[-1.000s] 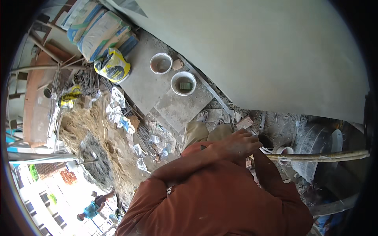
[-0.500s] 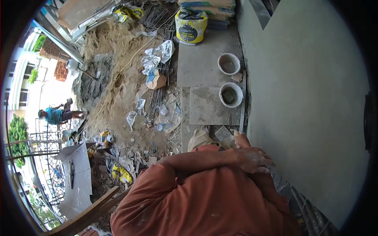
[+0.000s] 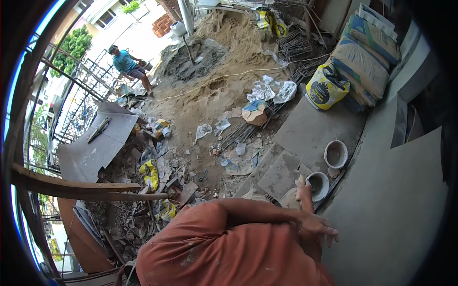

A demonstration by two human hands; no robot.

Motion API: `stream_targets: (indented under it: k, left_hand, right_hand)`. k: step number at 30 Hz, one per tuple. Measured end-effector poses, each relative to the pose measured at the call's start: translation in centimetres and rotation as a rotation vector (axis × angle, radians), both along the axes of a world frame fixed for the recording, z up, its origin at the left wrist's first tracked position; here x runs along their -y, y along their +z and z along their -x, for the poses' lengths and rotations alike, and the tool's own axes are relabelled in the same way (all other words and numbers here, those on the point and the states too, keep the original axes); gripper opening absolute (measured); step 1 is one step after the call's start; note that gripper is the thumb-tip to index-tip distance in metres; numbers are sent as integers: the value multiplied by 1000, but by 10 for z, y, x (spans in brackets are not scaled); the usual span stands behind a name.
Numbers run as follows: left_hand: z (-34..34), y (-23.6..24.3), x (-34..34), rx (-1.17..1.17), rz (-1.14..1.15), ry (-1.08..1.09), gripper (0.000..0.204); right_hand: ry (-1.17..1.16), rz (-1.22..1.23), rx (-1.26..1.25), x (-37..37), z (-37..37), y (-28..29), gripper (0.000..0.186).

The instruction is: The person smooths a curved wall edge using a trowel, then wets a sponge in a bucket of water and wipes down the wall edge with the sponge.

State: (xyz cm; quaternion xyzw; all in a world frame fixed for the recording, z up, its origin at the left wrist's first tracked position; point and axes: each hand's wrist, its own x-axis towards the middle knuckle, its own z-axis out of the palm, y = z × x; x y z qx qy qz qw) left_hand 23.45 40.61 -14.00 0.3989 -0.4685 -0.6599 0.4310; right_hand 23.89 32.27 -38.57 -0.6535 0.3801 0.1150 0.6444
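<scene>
Left hand: on my head view I see its fingers released and spread, crossing over the right forearm.
Right hand: I see it raised with fingers partly curled; I cannot tell whether they grasp anything.
Near bucket: just beside my right hand, on the slabs.
Far bucket: I have it just beyond, near the wall.
Co-worker: well apart, upper left.

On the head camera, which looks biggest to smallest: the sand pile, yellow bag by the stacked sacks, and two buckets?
1. Sand pile
2. Yellow bag
3. Far bucket and near bucket, unranked: they look alike, and the right hand overlaps one.
</scene>
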Motion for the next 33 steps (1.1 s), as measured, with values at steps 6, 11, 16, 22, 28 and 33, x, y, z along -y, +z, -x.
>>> stream_targets:
  k: [6, 11, 16, 22, 28, 33]
  left_hand:
    - [-51, -16, 4, -67, 215, 354, 49]
    - [-118, -55, -11, -55, -40, 802, 39]
    - [-178, -95, 5, -13, -470, 1001, 45]
    - [-237, -89, 94, -108, -869, 850, 63]
    - [-292, -86, 178, -637, -643, 907, 35]
    - [-350, -55, 230, -431, -697, 1052, 28]
  right_hand:
    - [-121, -195, 116, 36, -29, 59, 30]
    - [-198, -206, 314, 75, -62, 38, 50]
    - [-220, 133, 90, 86, -88, 66, 53]
    - [-61, 257, 99, 122, -125, 114, 53]
    - [262, 860, 231, 165, -169, 178, 36]
    - [94, 375, 430, 244, -193, 221, 39]
